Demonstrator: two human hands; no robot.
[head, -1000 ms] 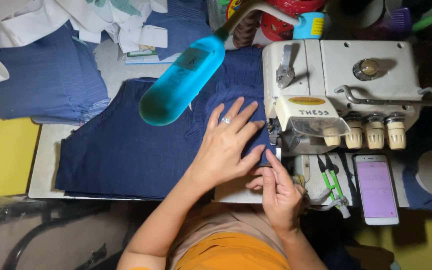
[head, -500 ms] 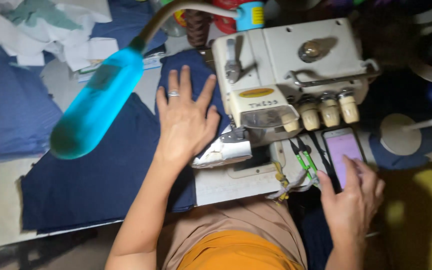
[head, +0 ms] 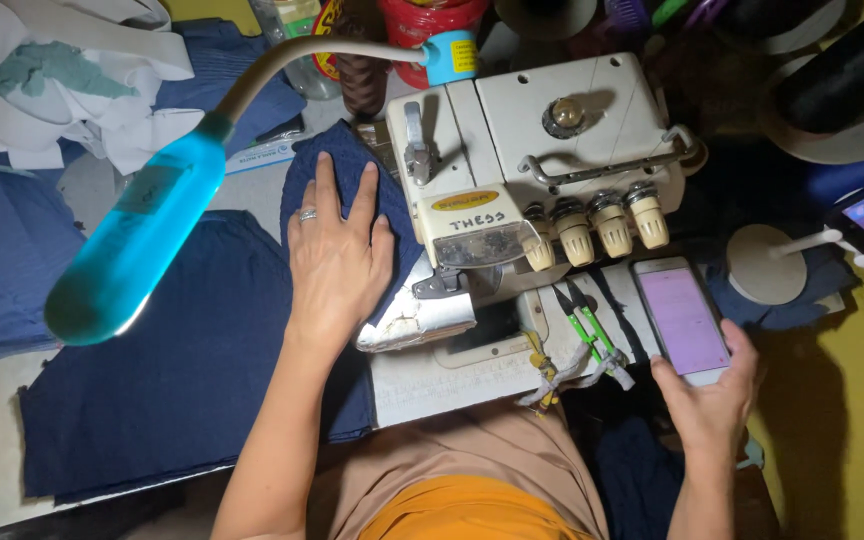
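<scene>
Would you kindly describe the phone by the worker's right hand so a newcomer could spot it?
Start at the cream sewing machine. Right of its row of knobs, a phone lies on the table, with the right hand at its near end. Its lit pale pink screen sets it apart from the green snips beside it.

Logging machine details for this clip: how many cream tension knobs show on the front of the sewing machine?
4, in a row on the machine's front: first knob beside the front plate, second knob, third knob, fourth knob rightmost. None looks hidden.
</scene>
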